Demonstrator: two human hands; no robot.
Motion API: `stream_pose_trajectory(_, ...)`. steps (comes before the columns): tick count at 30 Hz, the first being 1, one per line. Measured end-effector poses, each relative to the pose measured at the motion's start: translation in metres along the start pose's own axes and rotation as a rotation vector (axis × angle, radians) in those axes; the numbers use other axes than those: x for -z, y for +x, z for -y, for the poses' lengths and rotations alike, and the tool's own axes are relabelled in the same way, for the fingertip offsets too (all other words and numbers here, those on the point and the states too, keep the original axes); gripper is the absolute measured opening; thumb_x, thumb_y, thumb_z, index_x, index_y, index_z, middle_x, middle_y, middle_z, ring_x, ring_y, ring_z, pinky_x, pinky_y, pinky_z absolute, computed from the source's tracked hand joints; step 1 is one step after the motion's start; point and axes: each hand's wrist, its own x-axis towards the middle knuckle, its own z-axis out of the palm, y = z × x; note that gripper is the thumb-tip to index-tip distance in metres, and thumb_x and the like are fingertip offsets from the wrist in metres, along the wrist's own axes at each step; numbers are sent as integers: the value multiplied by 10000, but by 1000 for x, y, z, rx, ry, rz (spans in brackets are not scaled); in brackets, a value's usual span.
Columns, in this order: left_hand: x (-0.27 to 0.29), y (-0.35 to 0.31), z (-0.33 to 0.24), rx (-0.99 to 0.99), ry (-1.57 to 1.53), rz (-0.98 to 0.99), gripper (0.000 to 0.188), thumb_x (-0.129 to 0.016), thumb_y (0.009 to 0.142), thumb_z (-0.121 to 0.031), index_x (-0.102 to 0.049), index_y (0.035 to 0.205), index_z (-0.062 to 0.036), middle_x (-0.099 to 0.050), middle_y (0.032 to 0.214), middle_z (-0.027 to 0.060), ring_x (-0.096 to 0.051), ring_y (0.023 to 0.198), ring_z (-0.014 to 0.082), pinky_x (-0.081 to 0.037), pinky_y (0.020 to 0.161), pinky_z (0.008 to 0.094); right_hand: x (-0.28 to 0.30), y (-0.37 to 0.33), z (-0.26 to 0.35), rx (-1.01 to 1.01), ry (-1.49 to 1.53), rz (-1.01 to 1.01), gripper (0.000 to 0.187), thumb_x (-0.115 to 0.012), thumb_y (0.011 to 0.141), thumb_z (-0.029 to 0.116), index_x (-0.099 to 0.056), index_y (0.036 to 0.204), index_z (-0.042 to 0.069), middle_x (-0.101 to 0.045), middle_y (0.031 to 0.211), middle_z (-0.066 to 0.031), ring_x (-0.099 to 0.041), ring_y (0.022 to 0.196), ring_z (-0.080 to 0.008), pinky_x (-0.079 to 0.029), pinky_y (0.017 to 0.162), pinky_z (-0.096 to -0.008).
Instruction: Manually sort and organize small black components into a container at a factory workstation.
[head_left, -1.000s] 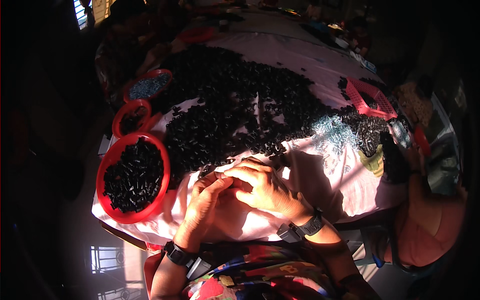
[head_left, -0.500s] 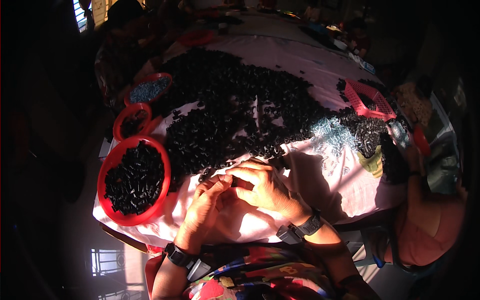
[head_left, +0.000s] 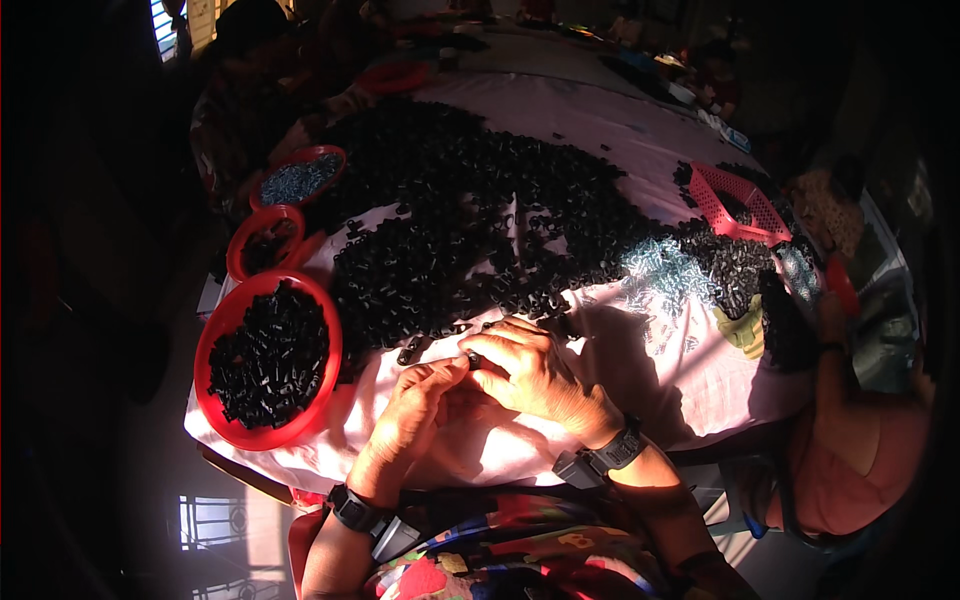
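On the left of the desk (head_left: 560, 100), a large red bowl (head_left: 262, 438) full of black parts (head_left: 268, 355) stands at the near side, with a small red bowl (head_left: 236, 250) beyond it, whose dark contents are hard to make out. Next comes the left hand (head_left: 405, 412), its forearm rising from the near edge and cut off there, a black strap (head_left: 352, 508) around the wrist; the hand slants far and to the right, thumb laid along the top, and its other fingers are mostly hidden beneath. Its grip is closed, thumb and forefinger pinching a small dark piece (head_left: 474, 361), which sits between the two hands, just above the near part of the desk. Most of that piece is covered by fingertips, so its shape cannot be told. The right hand (head_left: 535, 378) reaches in from the near right, back upward and knuckles bent, pointing far and left; its grip is clamped on the same piece, forefinger over it and thumb below, the remaining fingers curled and partly out of sight. Beyond both hands spreads a black heap (head_left: 450, 250), its far left sunk in shadow. Farther right, a co-worker's forearm (head_left: 836, 375) is dim, the hand there barely readable.
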Motion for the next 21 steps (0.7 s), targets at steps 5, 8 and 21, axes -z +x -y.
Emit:
stream_pose_trajectory(5, 1, 2, 2, -22, -92, -32, 358, -558, 1043, -318, -658, 1182, -4, -723, 1053, 102, -708, 885, 195, -569, 777, 330, 1, 3, -1, -13, 61, -58, 325, -824, 771, 142, -695, 1042, 16, -728, 994, -119, -702, 892, -307, -569, 790, -396)
stream_pose_trajectory(8, 5, 3, 3, -49, -58, -44, 379, -552, 1046, -328, -637, 1242, -15, -716, 1092, 95, -711, 904, 204, -570, 792, 328, 3, 4, 2, 11, 41, -101, 268, -788, 814, 159, -703, 1019, 8, -724, 948, -123, -697, 888, -301, -571, 785, -391)
stream_pose_trajectory(21, -12, -7, -6, -16, 96, 66, 415, -544, 1049, -420, -678, 1158, -42, -733, 1038, 57, -690, 925, 145, -531, 827, 295, 9, 5, 5, 6, -2, -18, 386, -776, 704, 32, -691, 1079, 13, -725, 1019, -139, -696, 926, -330, -571, 833, -403)
